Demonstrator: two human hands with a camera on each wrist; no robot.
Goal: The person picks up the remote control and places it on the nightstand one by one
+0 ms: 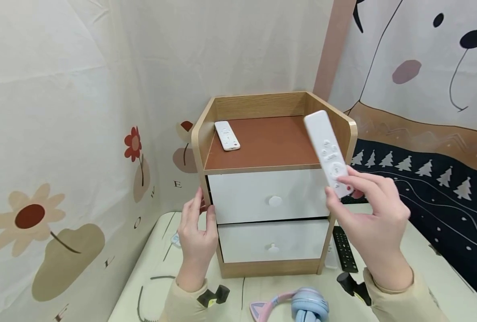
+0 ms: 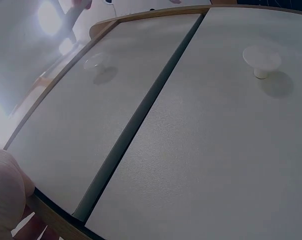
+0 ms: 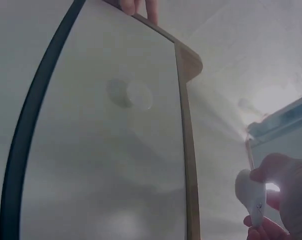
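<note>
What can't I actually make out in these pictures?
Head view, held white remote: button markings too small to read.
Head view, upper drawer: contents hidden behind its front.
Head view, headphones: lower part cut off by the bottom edge.
Head view, small blue-and-white item: too small to identify, partly behind the left hand.
Left wrist view: that hand, cut off by the left edge.

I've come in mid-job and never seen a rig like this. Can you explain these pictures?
There's no machine, just a person's bare hands. The wide picture looks down from the head; the two close ones are taken from the left and right wrists. The left hand touches the side of a wooden cabinet with two white drawers. The right hand holds a slim white remote with buttons. A similar white remote lies on the cabinet's brown top. Pink-and-blue headphones and a long black remote lie below.
</note>
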